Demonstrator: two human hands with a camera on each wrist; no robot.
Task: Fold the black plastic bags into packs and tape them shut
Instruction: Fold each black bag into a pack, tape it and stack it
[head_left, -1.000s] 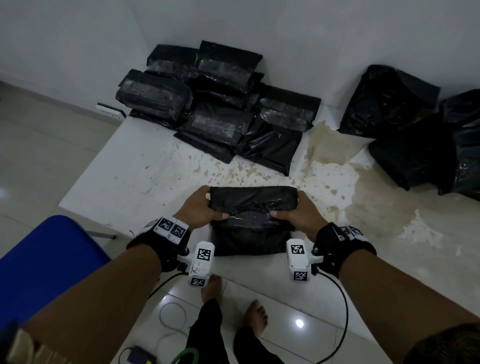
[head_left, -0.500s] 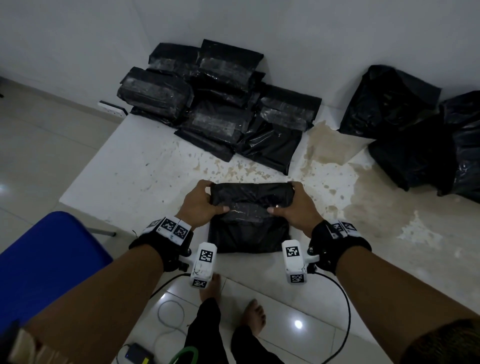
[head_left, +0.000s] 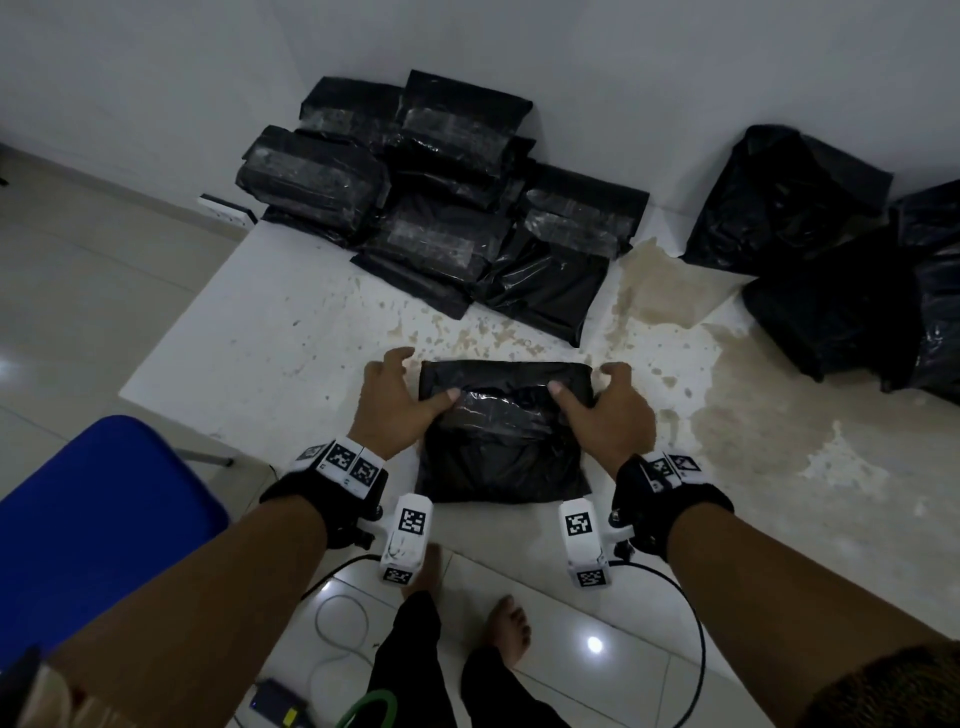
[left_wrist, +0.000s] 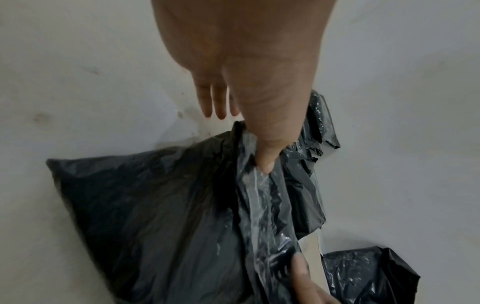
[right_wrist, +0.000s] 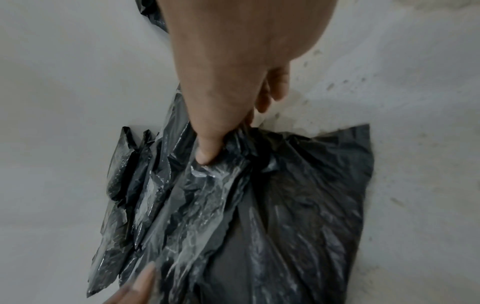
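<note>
Nearest, at the table's (head_left: 249, 332) front edge, the pack (head_left: 504, 431) lies flat, long axis left to right. Left hand (head_left: 397, 408) and right hand (head_left: 605, 413) flank it, thumbs pressing the clear tape (head_left: 501, 408), fingers loosely spread. Firm, even outward smoothing should seal it. Beyond, finished packs (head_left: 441, 208) lean against the wall.

Pack (head_left: 503, 441) between hands; stack (head_left: 441, 208) behind
</note>
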